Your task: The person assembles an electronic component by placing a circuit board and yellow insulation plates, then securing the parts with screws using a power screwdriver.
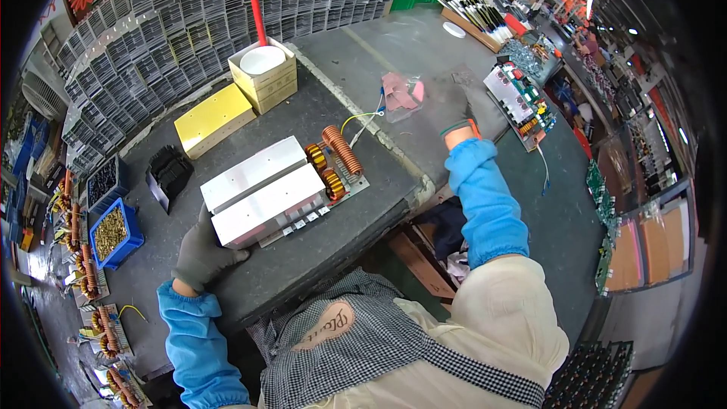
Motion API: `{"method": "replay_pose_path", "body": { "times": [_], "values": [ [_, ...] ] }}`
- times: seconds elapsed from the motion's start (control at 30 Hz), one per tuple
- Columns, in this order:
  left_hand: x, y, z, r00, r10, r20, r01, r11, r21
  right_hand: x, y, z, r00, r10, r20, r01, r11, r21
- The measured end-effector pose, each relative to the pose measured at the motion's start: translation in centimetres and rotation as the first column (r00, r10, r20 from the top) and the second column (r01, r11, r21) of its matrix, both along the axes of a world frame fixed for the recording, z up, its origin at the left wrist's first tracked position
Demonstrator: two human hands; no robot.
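Note:
A circuit board (350, 182) carries two long silver heat sinks (261, 189), toroid coils wound with copper wire and a tall copper coil (342, 150). My left hand (203, 254), in a grey glove, grips the heat sinks' near left end, its thumb lying along the front side. A yellow-green wire (360, 116) with a ring terminal runs from the board's far right. My right hand (453, 110), in a dark glove with an orange cuff edge, reaches over the bench on the right; its fingers are smeared by motion. Nearest to it lies a plastic bag of pink pieces (401, 95).
Behind the board sit a yellow metal block (214, 121) and a box (265, 79) with a white lid and red-handled brush. A blue bin (116, 235) of brass-coloured parts and a black plastic part (168, 176) are left. Another circuit board (520, 102) lies right.

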State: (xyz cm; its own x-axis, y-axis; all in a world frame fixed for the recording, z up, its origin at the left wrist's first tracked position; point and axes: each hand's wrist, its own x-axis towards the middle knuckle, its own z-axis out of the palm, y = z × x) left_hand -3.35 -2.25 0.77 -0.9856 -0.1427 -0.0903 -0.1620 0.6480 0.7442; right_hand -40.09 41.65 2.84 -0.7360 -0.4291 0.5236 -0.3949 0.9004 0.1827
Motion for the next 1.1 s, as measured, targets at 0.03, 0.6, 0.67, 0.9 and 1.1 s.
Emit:
{"method": "replay_pose_path", "body": {
  "times": [0.03, 0.6, 0.67, 0.9, 1.1],
  "values": [
    [0.0, 0.1, 0.1, 1.0, 0.01, 0.016, -0.01, 1.0, -0.001, -0.9, 0.2, -1.5, 0.998, 0.027, -0.057, -0.024, 0.998, 0.056],
    [0.2, 0.0, 0.5, 0.998, 0.04, 0.043, -0.039, 0.999, -0.024, -0.3, -1.5, -2.1, 0.78, 0.3, 0.549, 0.079, 0.823, -0.563],
    [0.2, 0.1, 0.5, 0.998, 0.036, 0.042, -0.035, 0.999, -0.021, 0.3, -2.1, -1.9, 0.788, 0.311, 0.532, 0.026, 0.845, -0.534],
    [0.4, 0.0, 0.2, 0.999, 0.035, 0.028, -0.035, 0.999, -0.02, 0.5, -4.6, -1.6, 0.873, 0.077, 0.481, 0.011, 0.984, -0.177],
    [0.3, 0.3, 0.6, 0.999, 0.038, 0.034, -0.038, 0.999, -0.021, -0.9, -2.4, -2.2, 0.861, 0.143, 0.487, 0.082, 0.908, -0.411]
  ]
}}
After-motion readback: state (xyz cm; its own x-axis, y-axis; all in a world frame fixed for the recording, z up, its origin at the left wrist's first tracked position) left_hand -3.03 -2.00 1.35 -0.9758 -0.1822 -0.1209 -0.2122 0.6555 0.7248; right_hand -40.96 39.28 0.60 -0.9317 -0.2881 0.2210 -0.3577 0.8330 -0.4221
